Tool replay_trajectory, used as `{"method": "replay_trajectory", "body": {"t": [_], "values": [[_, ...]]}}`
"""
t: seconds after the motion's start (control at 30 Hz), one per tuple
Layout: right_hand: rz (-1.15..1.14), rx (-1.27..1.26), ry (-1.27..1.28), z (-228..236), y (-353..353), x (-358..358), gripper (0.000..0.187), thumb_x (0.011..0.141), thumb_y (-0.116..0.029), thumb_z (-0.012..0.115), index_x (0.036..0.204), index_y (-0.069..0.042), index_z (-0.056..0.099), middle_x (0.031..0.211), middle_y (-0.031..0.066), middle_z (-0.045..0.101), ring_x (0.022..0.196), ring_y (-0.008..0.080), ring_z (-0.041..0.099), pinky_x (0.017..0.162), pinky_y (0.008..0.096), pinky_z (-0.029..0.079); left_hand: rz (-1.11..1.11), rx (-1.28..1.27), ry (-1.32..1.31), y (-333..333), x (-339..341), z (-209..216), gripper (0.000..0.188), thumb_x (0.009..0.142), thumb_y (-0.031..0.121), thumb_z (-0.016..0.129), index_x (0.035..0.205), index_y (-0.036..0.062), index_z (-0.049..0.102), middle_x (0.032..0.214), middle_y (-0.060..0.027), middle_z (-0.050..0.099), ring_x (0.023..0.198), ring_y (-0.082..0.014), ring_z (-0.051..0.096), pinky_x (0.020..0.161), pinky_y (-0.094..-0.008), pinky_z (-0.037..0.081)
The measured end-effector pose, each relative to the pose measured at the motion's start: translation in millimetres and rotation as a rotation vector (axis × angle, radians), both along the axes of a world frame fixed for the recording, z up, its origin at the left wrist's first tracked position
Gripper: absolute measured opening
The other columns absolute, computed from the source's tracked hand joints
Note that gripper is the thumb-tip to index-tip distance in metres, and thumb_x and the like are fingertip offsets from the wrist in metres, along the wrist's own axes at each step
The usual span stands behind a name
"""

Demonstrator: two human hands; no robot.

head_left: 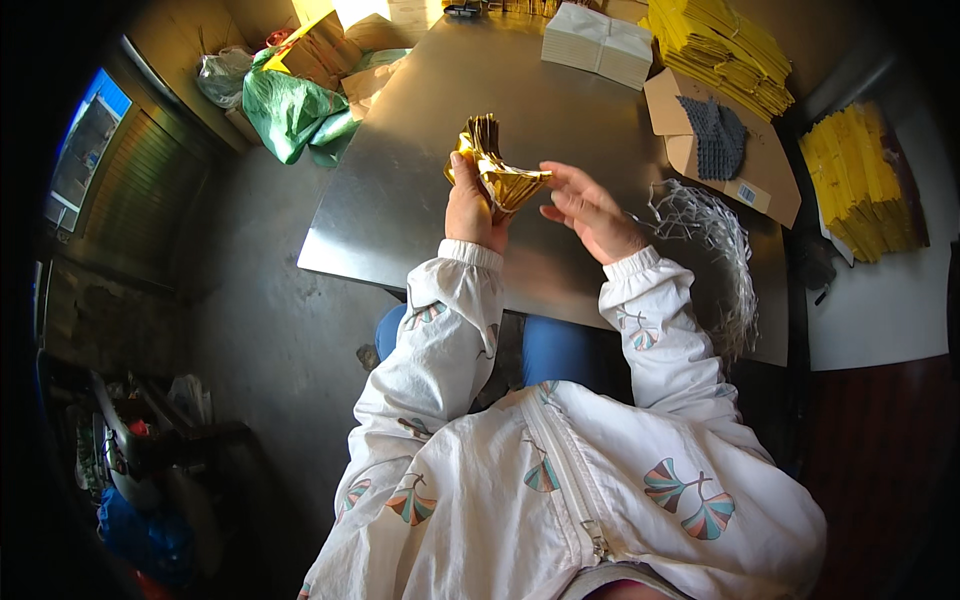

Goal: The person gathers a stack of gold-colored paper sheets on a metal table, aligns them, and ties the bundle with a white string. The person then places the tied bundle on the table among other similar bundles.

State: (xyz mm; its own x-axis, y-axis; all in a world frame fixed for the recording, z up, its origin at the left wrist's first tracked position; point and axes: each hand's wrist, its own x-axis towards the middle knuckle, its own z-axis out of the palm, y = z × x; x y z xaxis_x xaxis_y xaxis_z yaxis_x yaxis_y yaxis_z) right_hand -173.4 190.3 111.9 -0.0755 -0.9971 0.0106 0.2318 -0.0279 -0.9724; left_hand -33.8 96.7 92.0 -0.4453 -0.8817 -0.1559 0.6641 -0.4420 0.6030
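Observation:
My left hand [474, 208] is closed round the lower part of a bundle of shiny gold foil sheets [512, 184], raised above the metal table [400, 180]. Many layers show along the bundle's top, which bends and flares out to both sides. Beside its right corner is my right hand [592, 208], fingers stretched out and thumb apart. The fingertips come up to that corner; whether they touch it I cannot tell. To the right of this hand hangs a bunch of thin white strips [735, 250], draped over the table's right side.
Tied white sheets [598, 45] and stacked yellow packets [720, 50] occupy the far right. A grey knitted cloth [715, 135] lies on an opened cardboard piece [672, 108]. More yellow packets [860, 180] rest on a side surface. Beyond the table's left edge are green plastic bags [290, 110].

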Motion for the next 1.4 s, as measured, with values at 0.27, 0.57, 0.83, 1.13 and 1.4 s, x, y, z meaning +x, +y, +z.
{"method": "replay_trajectory", "body": {"t": [0.27,0.57,0.83,1.13,1.4], "values": [[-0.436,-0.310,0.306,-37.2,-95.2,31.2,0.070,0.073,-0.035,0.078,0.123,-0.001,0.043,0.117,0.0103,0.053,0.106,0.0196,0.052,0.091,0.0336,0.043,-0.069,-0.235,0.108,-69.5,-45.7,-36.2,0.051,0.095,0.055,0.032,0.111,0.0093,0.049,0.092,-0.0030,0.060,0.081,-0.0171,0.060,0.074,-0.0300,0.050],[-0.607,-0.355,0.685,-60.2,-220.8,-46.9,0.038,0.069,-0.011,0.076,0.102,-0.002,0.058,0.084,0.0106,0.067,0.076,0.0187,0.067,0.069,0.0298,0.052,0.253,-0.550,-0.173,-216.4,-99.3,-53.6,0.057,0.086,0.028,0.067,0.128,-0.0017,0.042,0.121,-0.0127,0.051,0.105,-0.0159,0.052,0.088,-0.0295,0.045],[-0.519,-0.227,0.502,-105.3,-259.5,-61.5,0.036,0.070,-0.007,0.073,0.102,-0.003,0.057,0.089,0.0097,0.066,0.080,0.0168,0.065,0.072,0.0292,0.052,0.177,-0.624,-0.607,-264.5,-110.5,-86.2,0.027,0.089,0.022,0.063,0.100,-0.0031,0.063,0.082,-0.0038,0.065,0.074,-0.0092,0.059,0.068,-0.0226,0.048],[-0.445,-0.163,0.494,-97.8,-257.3,-65.5,0.044,0.076,-0.009,0.072,0.114,-0.001,0.051,0.108,0.0110,0.062,0.094,0.0163,0.061,0.082,0.0291,0.050,0.276,-0.534,-0.638,-259.4,-119.7,-76.2,0.019,0.088,0.016,0.064,0.095,-0.0018,0.065,0.076,-0.0023,0.065,0.068,-0.0066,0.058,0.062,-0.0202,0.047],[-0.826,-0.029,0.426,-83.2,-258.8,-26.6,0.048,0.089,-0.021,0.059,0.126,0.002,0.039,0.122,0.0190,0.053,0.111,0.0248,0.051,0.094,0.0353,0.042,0.387,-0.470,-0.674,-244.1,-125.5,-72.0,0.014,0.087,0.012,0.065,0.093,-0.0005,0.065,0.074,-0.0016,0.064,0.065,-0.0048,0.057,0.058,-0.0192,0.046]]}}
